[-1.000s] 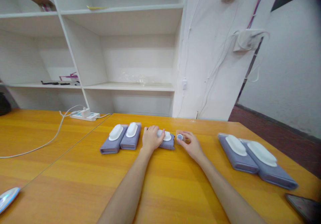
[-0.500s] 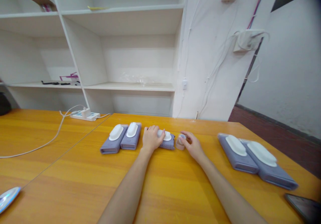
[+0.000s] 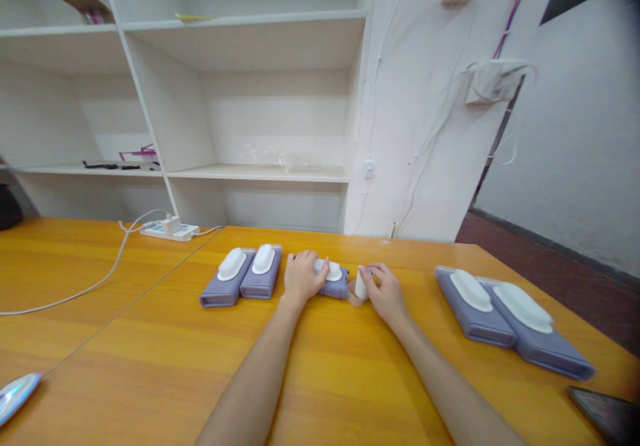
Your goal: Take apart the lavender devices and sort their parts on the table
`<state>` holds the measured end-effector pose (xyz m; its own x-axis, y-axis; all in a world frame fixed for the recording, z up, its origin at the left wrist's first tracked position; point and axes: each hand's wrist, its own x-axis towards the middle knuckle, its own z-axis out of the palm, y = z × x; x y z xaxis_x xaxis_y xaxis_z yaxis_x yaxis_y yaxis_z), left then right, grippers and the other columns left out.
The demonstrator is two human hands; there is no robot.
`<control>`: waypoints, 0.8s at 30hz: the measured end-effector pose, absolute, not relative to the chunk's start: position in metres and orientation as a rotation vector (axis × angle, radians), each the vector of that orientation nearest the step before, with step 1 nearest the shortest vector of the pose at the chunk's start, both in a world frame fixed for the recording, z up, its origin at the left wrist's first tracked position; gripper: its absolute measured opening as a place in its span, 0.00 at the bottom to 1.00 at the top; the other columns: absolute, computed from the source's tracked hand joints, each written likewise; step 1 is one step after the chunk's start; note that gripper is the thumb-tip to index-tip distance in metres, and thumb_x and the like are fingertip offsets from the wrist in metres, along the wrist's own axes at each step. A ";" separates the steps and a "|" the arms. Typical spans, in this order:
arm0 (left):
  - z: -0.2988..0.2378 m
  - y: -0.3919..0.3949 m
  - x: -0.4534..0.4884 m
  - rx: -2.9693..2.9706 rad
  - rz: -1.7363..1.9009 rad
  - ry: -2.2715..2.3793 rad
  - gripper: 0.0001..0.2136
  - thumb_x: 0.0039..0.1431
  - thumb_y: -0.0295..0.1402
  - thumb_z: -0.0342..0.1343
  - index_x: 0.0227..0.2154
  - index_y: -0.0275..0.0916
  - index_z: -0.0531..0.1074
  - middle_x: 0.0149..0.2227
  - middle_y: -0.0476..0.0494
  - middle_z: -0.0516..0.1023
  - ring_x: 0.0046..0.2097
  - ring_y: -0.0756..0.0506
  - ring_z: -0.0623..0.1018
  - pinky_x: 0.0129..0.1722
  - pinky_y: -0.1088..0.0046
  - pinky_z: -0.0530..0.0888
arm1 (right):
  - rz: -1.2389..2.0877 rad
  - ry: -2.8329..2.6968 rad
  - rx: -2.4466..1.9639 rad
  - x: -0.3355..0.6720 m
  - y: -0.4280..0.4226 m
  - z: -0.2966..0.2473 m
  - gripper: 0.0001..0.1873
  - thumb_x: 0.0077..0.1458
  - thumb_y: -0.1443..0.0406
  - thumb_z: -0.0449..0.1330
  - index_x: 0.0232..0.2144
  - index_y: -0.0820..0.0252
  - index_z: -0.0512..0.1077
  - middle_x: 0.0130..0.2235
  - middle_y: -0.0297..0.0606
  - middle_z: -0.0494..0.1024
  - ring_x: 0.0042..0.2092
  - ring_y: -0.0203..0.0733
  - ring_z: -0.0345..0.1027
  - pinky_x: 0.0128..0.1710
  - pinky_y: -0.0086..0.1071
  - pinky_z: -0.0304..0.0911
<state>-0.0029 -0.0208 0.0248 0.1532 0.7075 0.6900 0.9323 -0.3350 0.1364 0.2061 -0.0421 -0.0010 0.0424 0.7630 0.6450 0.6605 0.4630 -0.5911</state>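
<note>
My left hand [image 3: 303, 277] lies over the left end of a grey-purple pack [image 3: 334, 290] with a white oval piece [image 3: 334, 272] on top. Its fingers curl over the far side and the thumb rests against the white piece, hiding that end. Just right of the pack, my right hand [image 3: 385, 291] pinches a small white roll [image 3: 360, 285] between thumb and fingers, held upright on edge. Clear, brownish film [image 3: 355, 297], tape-like, shows beside the roll close to the pack's right end; whether it touches the pack I cannot tell.
Two similar packs [image 3: 225, 291] stand at the left, two more [image 3: 487, 326] at the right. A phone-like dark slab [image 3: 607, 409] lies at the near right. A power strip [image 3: 170, 230] with a white cable sits at the back left, below shelves [image 3: 260, 172]. A shiny rounded object [image 3: 19, 393] is near left.
My right hand has turned the roll: its round face showed before, and now its white side stands upright. The film shows more toward the pack. My left hand has stayed in place.
</note>
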 end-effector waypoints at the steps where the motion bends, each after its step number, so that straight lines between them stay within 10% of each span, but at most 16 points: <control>1: 0.025 -0.021 -0.003 -2.116 -0.976 -1.576 0.14 0.61 0.42 0.46 0.28 0.40 0.68 0.32 0.43 0.75 0.38 0.43 0.72 0.40 0.66 0.59 | 0.106 -1.665 -1.247 0.206 -0.042 -0.001 0.21 0.59 0.51 0.51 0.30 0.60 0.75 0.36 0.42 0.73 0.40 0.44 0.67 0.44 0.35 0.60; 18: 0.027 -0.023 -0.002 -2.117 -0.960 -1.608 0.14 0.62 0.43 0.45 0.28 0.40 0.68 0.33 0.42 0.75 0.39 0.43 0.72 0.41 0.66 0.60 | -0.097 -1.602 -1.384 0.210 -0.041 -0.002 0.20 0.58 0.51 0.51 0.30 0.60 0.74 0.33 0.42 0.76 0.37 0.45 0.68 0.41 0.36 0.58; 24: 0.027 -0.024 -0.002 -2.109 -0.962 -1.612 0.13 0.61 0.42 0.46 0.28 0.40 0.69 0.33 0.42 0.75 0.39 0.43 0.73 0.41 0.65 0.60 | -0.244 -1.903 -1.453 0.200 -0.051 0.006 0.23 0.56 0.50 0.53 0.46 0.58 0.72 0.44 0.44 0.76 0.46 0.48 0.67 0.48 0.40 0.55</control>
<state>-0.0019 -0.0236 0.0269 0.1381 0.7250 0.6748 0.9380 -0.3144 0.1459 0.2004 -0.0507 0.0060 -0.1070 0.7637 0.6366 0.8995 0.3472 -0.2653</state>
